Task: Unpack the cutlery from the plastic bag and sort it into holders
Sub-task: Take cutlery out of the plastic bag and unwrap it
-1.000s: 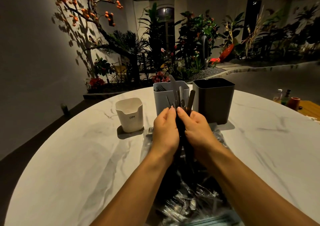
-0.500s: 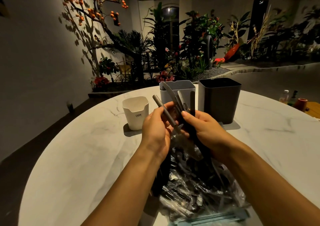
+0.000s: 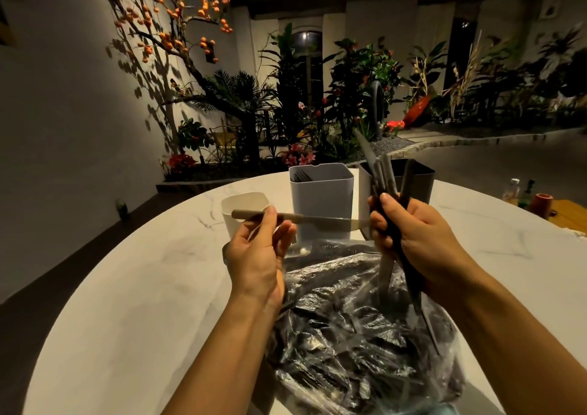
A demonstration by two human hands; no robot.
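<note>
- Reaching forward over the crinkled, glossy plastic bag, both my forearms come in from the near edge; dark cutlery still lies heaped inside it, right in front of me on the surface.
- My left hand is turned palm-inward, thumb and fingertips pinching one slim knife held level, its pale handle pointing left and its blade toward my other hand.
- My right hand is curled tight round a bundle of dark utensils, upright and fanning a little above my fist, lower ends hanging over the bag.
- Beyond my hands stand three square, smooth-walled holders: a small cream holder left, a taller grey holder with fork tines showing inside, and a dark holder right, partly hidden by the bundle.
- White marbled surface lies bare on my left out to its curved rim.
- Far right, near the edge, sit small bottles.
</note>
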